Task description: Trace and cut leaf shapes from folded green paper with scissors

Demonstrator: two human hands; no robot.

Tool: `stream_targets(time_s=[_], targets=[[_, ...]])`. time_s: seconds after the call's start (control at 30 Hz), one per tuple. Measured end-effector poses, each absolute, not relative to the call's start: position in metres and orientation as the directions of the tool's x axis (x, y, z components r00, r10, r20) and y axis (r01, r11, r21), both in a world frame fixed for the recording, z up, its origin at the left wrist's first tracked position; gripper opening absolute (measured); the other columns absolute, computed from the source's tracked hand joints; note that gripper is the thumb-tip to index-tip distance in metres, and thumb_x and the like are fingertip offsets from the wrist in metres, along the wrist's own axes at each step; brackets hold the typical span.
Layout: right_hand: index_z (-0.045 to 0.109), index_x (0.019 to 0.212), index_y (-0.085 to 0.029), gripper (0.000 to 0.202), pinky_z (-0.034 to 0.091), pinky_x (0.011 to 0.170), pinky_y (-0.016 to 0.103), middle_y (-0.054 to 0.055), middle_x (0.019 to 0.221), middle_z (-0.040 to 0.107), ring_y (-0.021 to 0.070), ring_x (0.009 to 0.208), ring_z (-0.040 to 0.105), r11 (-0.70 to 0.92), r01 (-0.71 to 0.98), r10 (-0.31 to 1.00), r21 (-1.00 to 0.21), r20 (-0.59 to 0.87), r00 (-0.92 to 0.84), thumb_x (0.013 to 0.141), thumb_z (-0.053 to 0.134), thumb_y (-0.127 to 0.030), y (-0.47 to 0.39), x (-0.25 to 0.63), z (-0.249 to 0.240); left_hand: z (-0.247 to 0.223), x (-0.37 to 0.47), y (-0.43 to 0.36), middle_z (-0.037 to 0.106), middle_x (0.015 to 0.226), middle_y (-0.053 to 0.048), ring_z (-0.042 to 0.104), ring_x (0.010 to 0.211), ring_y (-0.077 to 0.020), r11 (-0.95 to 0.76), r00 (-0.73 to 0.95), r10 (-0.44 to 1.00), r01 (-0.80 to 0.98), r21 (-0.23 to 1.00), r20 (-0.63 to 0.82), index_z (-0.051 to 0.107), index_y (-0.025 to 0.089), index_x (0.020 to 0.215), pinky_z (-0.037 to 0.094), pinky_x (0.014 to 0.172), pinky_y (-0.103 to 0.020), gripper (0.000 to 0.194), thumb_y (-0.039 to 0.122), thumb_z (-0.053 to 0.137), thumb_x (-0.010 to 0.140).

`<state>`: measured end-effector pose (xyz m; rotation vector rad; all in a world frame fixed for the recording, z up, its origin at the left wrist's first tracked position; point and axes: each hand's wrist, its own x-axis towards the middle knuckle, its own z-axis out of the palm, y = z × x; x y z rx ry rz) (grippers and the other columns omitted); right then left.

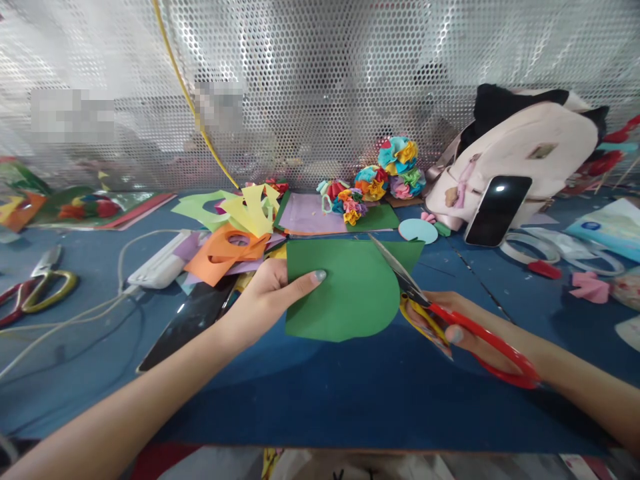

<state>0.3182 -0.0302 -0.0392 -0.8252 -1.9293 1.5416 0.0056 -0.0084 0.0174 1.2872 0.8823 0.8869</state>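
My left hand (280,293) pinches the left edge of a green paper sheet (345,287), thumb on top and fingers hidden beneath. The sheet's lower right side is cut to a rounded curve, and a pointed corner still sticks out at its upper right. My right hand (465,327) grips scissors (435,310) with red and yellow handles. Their blades point up and left, across the sheet's right part, with one blade over the paper. Both hands are above the blue table (320,407).
Orange paper scraps (225,253), a power strip (163,259) with cables and a dark phone (190,323) lie left. Paper flower balls (397,157) stand behind. A pale backpack (525,153) with a phone (499,210) leaning on it is back right. Other scissors (43,283) lie far left.
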Motion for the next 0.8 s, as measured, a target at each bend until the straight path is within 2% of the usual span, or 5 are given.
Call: stream_targets(time_s=[0.17, 0.37, 0.47, 0.6, 0.8], targets=[[0.053, 0.089, -0.021, 0.054, 0.041, 0.047, 0.021, -0.002, 0.076, 0.044, 0.0109, 0.059, 0.036, 0.114, 0.068, 0.750, -0.991, 0.041, -0.661, 0.088, 0.060, -0.074, -0.032, 0.315, -0.037, 0.016, 0.005, -0.009, 0.077, 0.071, -0.002, 0.073, 0.060, -0.0168, 0.064, 0.422, 0.906, -0.046, 0.997, -0.039, 0.079, 0.018, 0.077, 0.062, 0.063, -0.024, 0.016, 0.032, 0.084, 0.080], [0.051, 0.081, -0.021, 0.066, 0.045, 0.048, 0.021, -0.004, 0.073, 0.042, 0.0090, 0.057, 0.040, 0.026, 0.150, 0.780, -0.988, -0.074, -0.621, 0.077, 0.061, -0.086, -0.034, 0.310, -0.028, 0.012, 0.004, -0.009, 0.076, 0.069, -0.003, 0.073, 0.061, -0.0177, 0.032, 0.403, 0.915, -0.009, 0.999, -0.025, 0.076, 0.016, 0.071, 0.061, 0.059, -0.023, 0.021, 0.033, 0.083, 0.081], [0.052, 0.081, -0.021, 0.068, 0.045, 0.047, 0.020, -0.004, 0.071, 0.043, 0.0089, 0.056, 0.042, -0.018, 0.138, 0.782, -0.990, -0.101, -0.616, 0.074, 0.063, -0.087, -0.034, 0.311, -0.030, 0.011, 0.004, -0.009, 0.077, 0.072, -0.003, 0.072, 0.059, -0.0166, 0.037, 0.422, 0.907, -0.042, 0.998, -0.016, 0.077, 0.016, 0.075, 0.062, 0.059, -0.023, 0.018, 0.032, 0.082, 0.082], [0.055, 0.083, -0.019, 0.062, 0.047, 0.047, 0.020, -0.003, 0.072, 0.044, 0.0095, 0.057, 0.043, -0.016, 0.095, 0.784, -0.995, -0.071, -0.617, 0.079, 0.066, -0.080, -0.033, 0.315, -0.036, 0.008, 0.004, -0.009, 0.077, 0.074, -0.003, 0.072, 0.061, -0.0165, 0.039, 0.426, 0.905, -0.067, 0.997, -0.007, 0.079, 0.015, 0.080, 0.062, 0.060, -0.023, 0.015, 0.030, 0.082, 0.083], [0.056, 0.085, -0.019, 0.056, 0.050, 0.047, 0.019, -0.003, 0.073, 0.046, 0.0093, 0.056, 0.046, 0.027, 0.086, 0.771, -0.996, -0.034, -0.636, 0.087, 0.063, -0.074, -0.034, 0.317, -0.034, 0.006, 0.005, -0.010, 0.077, 0.072, -0.002, 0.072, 0.062, -0.0169, 0.035, 0.403, 0.915, -0.055, 0.998, -0.010, 0.076, 0.016, 0.074, 0.062, 0.061, -0.023, 0.019, 0.031, 0.083, 0.082]])
